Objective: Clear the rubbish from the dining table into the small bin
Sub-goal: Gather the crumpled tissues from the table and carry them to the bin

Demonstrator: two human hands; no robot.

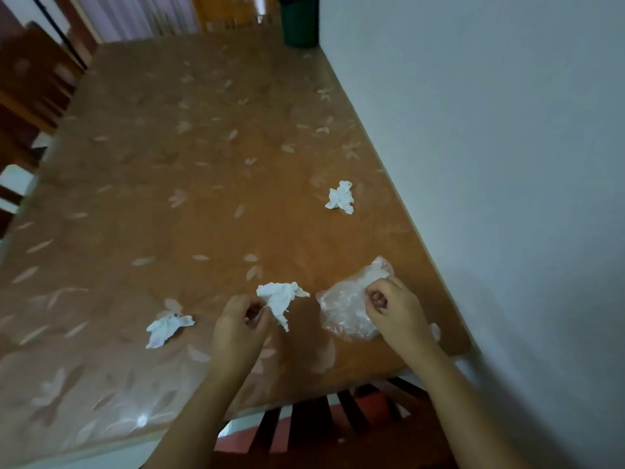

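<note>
The left hand's (241, 324) fingers pinch a crumpled white tissue (280, 297) on the glossy, leaf-patterned tabletop (169, 198). At its three o'clock, the right hand's (394, 309) fingers clutch a crinkly clear plastic bag (345, 309). A second tissue (167, 328) lies at nine o'clock and a third tissue (341, 197) at one o'clock. The dark round bin (300, 23) stands at twelve.

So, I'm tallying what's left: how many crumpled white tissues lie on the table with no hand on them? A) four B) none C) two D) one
C: the near tissue lies beside the left hand, the far tissue beyond it; the left hand pinches the held tissue.
</note>
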